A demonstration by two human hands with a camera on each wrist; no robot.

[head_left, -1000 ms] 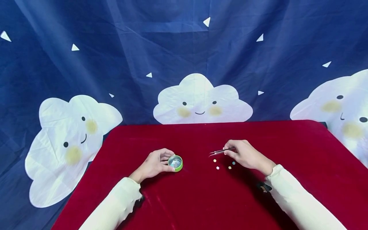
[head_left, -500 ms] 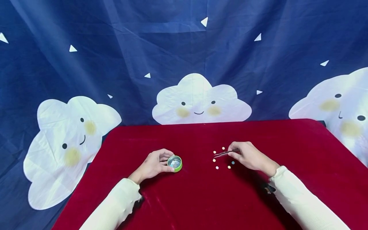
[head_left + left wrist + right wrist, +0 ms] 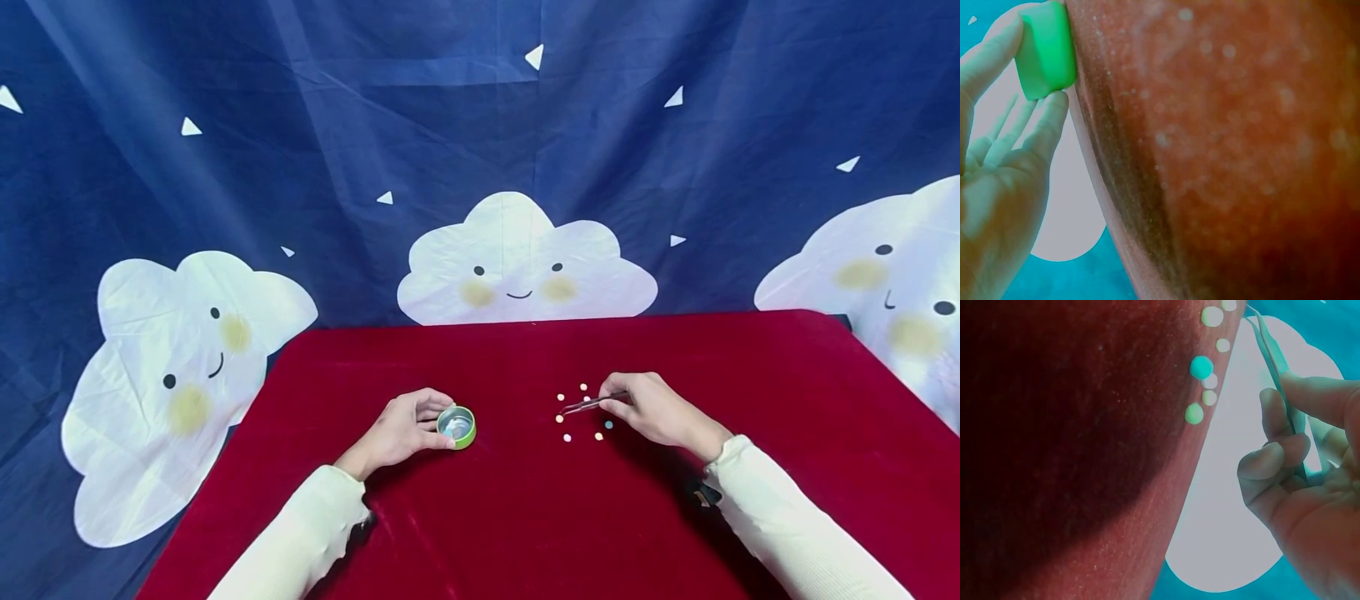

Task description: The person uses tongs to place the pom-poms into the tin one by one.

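Note:
My left hand (image 3: 401, 429) holds a small round green tin (image 3: 467, 438) by its sides, thumb in front and fingers behind. The tin is tilted, and its open top shows a silvery inside with something pale at the bottom. My right hand (image 3: 652, 412) pinches metal tweezers (image 3: 581, 406) that point left, their bent tips right at a yellowish bead-like dot (image 3: 559, 418). Around the tweezers lie several more small round pieces, among them a blue one (image 3: 609, 425) and a white one (image 3: 567, 437). One piece is partly hidden behind the tweezers.
A red velvety cloth (image 3: 480, 517) covers the table. Behind its far edge hangs a dark blue curtain (image 3: 337, 167) printed with smiling white clouds. The dots lie in a loose cluster to the right of the tin.
My right hand has drawn slightly right and toward me, bringing the tweezer tips down to the yellowish dot and uncovering dots behind. The left hand and tin keep their place.

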